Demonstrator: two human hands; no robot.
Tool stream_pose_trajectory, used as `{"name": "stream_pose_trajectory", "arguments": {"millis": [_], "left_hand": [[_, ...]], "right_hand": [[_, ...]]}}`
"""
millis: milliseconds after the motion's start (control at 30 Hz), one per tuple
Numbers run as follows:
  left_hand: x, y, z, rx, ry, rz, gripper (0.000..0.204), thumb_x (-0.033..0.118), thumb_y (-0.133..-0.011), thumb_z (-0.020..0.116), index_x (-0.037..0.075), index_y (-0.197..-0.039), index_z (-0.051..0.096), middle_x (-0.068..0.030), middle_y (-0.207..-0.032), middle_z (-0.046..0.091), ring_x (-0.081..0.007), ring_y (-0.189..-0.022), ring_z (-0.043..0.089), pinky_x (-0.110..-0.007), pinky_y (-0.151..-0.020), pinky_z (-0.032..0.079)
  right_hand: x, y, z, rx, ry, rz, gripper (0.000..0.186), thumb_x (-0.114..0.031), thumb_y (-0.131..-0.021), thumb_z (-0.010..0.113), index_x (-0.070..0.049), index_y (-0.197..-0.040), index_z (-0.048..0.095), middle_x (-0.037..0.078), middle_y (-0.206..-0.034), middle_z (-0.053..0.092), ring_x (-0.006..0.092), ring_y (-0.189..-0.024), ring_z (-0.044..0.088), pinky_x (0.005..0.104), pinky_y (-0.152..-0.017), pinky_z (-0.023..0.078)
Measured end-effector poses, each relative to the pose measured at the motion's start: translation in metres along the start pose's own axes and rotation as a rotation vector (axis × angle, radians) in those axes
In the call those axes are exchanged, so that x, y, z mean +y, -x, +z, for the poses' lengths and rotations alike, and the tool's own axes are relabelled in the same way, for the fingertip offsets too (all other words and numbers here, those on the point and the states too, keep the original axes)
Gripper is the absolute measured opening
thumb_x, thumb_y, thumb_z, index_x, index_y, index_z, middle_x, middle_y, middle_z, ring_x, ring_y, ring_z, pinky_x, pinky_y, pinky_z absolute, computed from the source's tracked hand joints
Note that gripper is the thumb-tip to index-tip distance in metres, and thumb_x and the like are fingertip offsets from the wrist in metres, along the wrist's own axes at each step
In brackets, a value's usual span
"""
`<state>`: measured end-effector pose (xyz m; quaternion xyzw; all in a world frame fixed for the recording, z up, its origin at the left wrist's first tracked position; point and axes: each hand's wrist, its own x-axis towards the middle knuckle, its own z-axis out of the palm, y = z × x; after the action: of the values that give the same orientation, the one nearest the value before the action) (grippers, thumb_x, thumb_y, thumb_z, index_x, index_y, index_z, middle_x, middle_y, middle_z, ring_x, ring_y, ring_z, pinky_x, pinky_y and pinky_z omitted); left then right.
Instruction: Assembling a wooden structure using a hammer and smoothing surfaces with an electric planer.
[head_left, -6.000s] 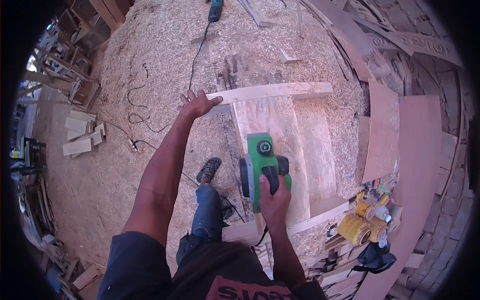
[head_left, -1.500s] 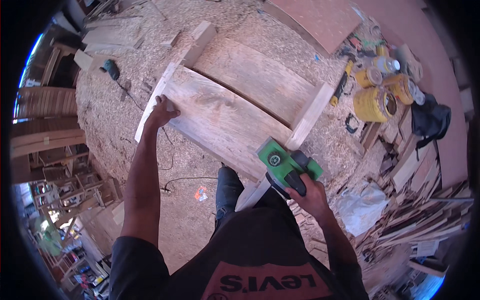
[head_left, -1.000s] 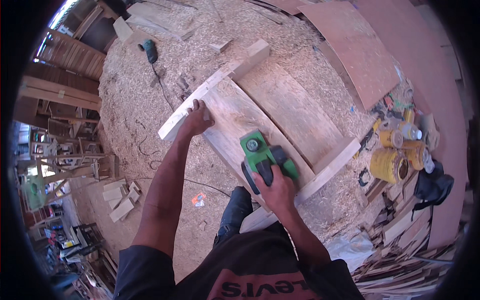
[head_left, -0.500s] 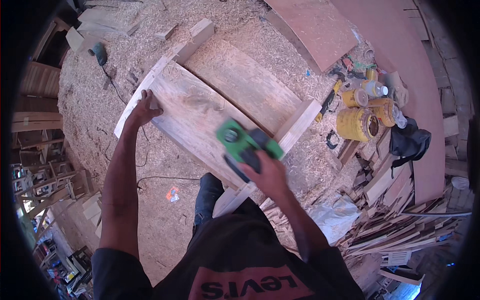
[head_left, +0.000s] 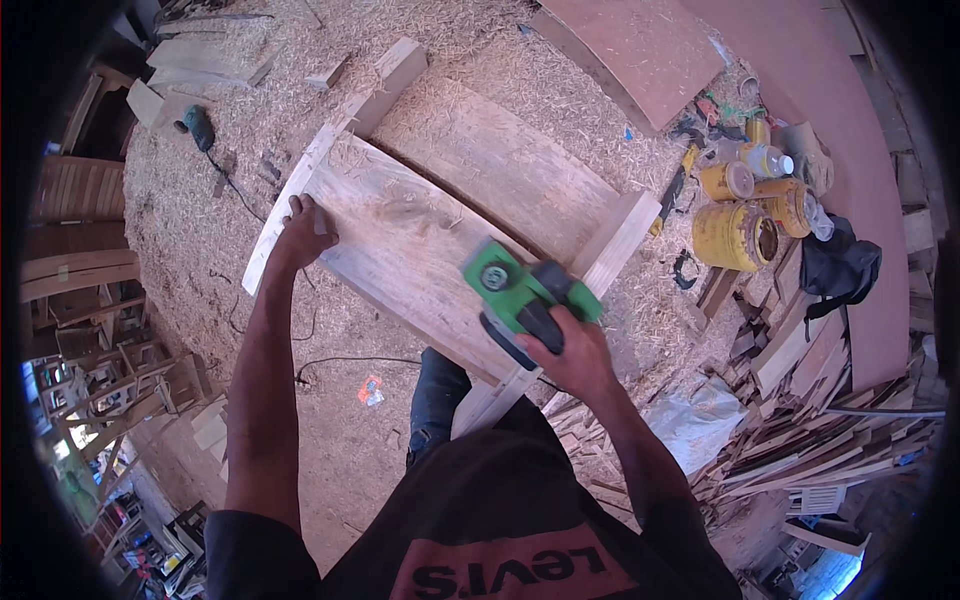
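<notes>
My right hand (head_left: 574,352) is closed round the black handle of a green electric hand planer (head_left: 512,284). The planer sits on the right part of a wide, pale wooden board (head_left: 400,235), close to its right end. At the board's left end my left hand (head_left: 302,236) grips the near corner, fingertips on top and thumb apart on the face. The board lies across two thick timbers: a left timber (head_left: 382,88) and a right timber (head_left: 620,240). Beyond a narrow dark gap lies a second board (head_left: 510,150), dusted with shavings.
Shavings (head_left: 200,250) cover the ground. Several yellow containers (head_left: 728,236), a clear bottle (head_left: 768,160) and a black bag (head_left: 842,268) stand at right. Wood offcuts (head_left: 820,450) pile up at lower right. A green corded tool (head_left: 198,128) lies at far left; a cable (head_left: 350,360) runs nearby.
The planer and my right hand have slid slightly toward the board's right end. My left hand keeps its place on the board. The whole view has shifted a little.
</notes>
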<state>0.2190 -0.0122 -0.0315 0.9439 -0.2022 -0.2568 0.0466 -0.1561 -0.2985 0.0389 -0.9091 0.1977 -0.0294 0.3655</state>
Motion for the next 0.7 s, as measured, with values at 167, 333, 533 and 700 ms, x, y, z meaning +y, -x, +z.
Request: {"name": "stream_pose_trajectory", "arguments": {"millis": [167, 333, 533, 700], "left_hand": [[-0.007, 0.001, 0.006, -0.001, 0.087, 0.018, 0.115, 0.036, -0.078, 0.082, -0.007, -0.157, 0.011, -0.0368, -0.162, 0.007, -0.055, -0.149, 0.013, -0.052, -0.124, 0.018], [-0.027, -0.006, 0.008, 0.027, 0.097, 0.036, 0.113, 0.033, -0.079, 0.082, -0.002, -0.159, 0.009, -0.0299, -0.165, 0.004, -0.0551, -0.149, 0.013, -0.051, -0.123, 0.021], [-0.026, -0.003, 0.007, 0.027, 0.155, 0.044, 0.115, 0.032, -0.077, 0.083, -0.005, -0.158, 0.01, -0.0325, -0.164, 0.005, -0.0537, -0.149, 0.013, -0.05, -0.124, 0.017], [-0.005, 0.003, -0.004, 0.008, 0.111, -0.044, 0.115, 0.03, -0.073, 0.084, -0.009, -0.155, 0.014, -0.0369, -0.161, 0.009, -0.052, -0.15, 0.015, -0.051, -0.124, 0.018]], "right_hand": [[-0.072, -0.076, 0.038, -0.088, -0.033, 0.074, 0.055, -0.057, -0.089, 0.067, -0.003, -0.1, 0.061, 0.023, -0.071, 0.069, 0.0427, -0.07, 0.07, 0.0523, -0.065, 0.056], [-0.096, -0.117, 0.053, -0.1, -0.059, 0.032, 0.058, -0.059, -0.088, 0.068, -0.004, -0.106, 0.061, 0.024, -0.075, 0.069, 0.044, -0.075, 0.07, 0.0525, -0.067, 0.056], [-0.003, -0.017, -0.014, -0.039, -0.015, 0.073, 0.058, -0.053, -0.086, 0.074, -0.009, -0.121, 0.063, 0.021, -0.095, 0.073, 0.0406, -0.083, 0.072, 0.0473, -0.075, 0.058], [0.047, 0.042, -0.061, -0.073, -0.048, 0.182, 0.046, -0.037, -0.083, 0.082, -0.004, -0.109, 0.063, 0.022, -0.083, 0.07, 0.0422, -0.077, 0.071, 0.0476, -0.067, 0.056]]}}
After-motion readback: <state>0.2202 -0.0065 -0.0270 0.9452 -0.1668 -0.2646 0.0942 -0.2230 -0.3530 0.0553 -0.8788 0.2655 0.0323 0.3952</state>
